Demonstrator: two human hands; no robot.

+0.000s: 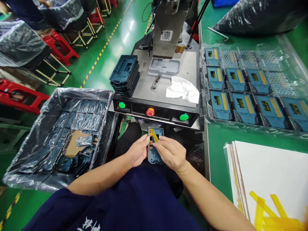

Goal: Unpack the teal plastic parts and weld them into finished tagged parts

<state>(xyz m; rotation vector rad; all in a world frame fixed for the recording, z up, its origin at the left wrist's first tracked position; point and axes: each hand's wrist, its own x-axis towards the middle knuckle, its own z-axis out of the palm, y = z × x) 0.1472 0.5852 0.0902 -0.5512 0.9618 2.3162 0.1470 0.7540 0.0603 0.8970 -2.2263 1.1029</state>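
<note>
Low in front of my body, my left hand point(139, 150) grips a blue plastic housing point(154, 157) by its left edge. The housing has a rectangular window and a tan strip along its left side. Between the fingers of my right hand point(172, 152) is a strip of yellow tape point(154, 135), slanting across the upper part of the housing. Whether the tape is stuck to the housing or partly lifted, I cannot tell. My right fingertips cover part of the housing's right side.
Ahead stands a press point(168, 41) with a grey fixture point(165, 66), a stack of housings point(124, 73) and a white cloth point(183, 89). A plastic-lined bin point(33, 175) of housings is at left. To the right are a clear tray point(207, 119) of housings and yellow tape strips point(280, 221) on white sheets point(269, 170).
</note>
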